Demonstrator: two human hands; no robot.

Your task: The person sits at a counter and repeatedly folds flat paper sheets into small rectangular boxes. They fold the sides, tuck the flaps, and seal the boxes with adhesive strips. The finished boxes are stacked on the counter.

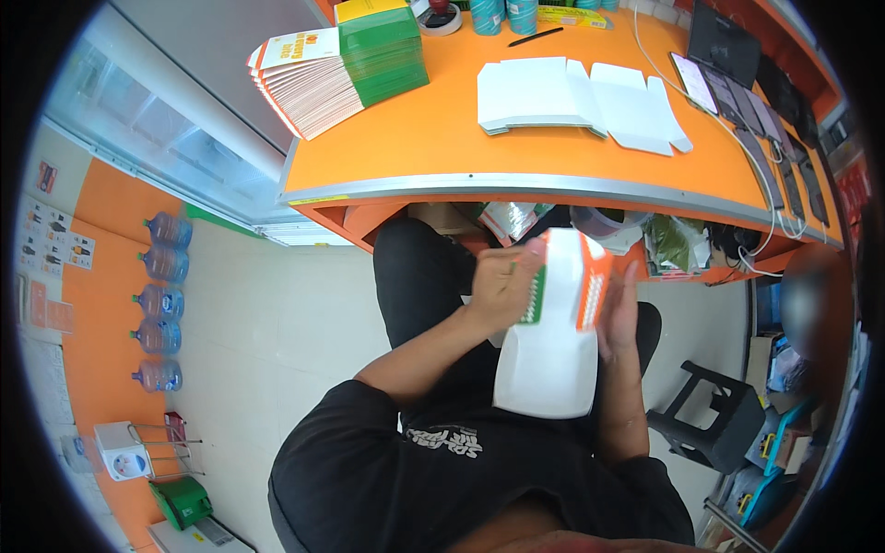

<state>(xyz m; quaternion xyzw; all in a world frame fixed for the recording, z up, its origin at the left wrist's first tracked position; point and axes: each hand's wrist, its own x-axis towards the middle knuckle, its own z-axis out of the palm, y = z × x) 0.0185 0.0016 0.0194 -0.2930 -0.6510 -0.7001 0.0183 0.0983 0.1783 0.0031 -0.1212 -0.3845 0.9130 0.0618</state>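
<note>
Both of my hands hold a white cardboard box [551, 355] with orange and green printed flaps, half folded, above my lap and below the orange counter [433, 129]. My left hand [502, 281] grips its upper left edge near the green flap. My right hand [618, 313] presses flat against the box's right side by the orange flap. On the counter lie stacks of flat white box blanks [530, 92] and a fanned pile of green and orange printed blanks [341, 69].
Several phones [737, 101] lie along the counter's right side with white cables. Tape rolls and a pen sit at the counter's far edge. A black plastic stool [705, 415] stands right of me. Water bottles [161, 304] line the left wall.
</note>
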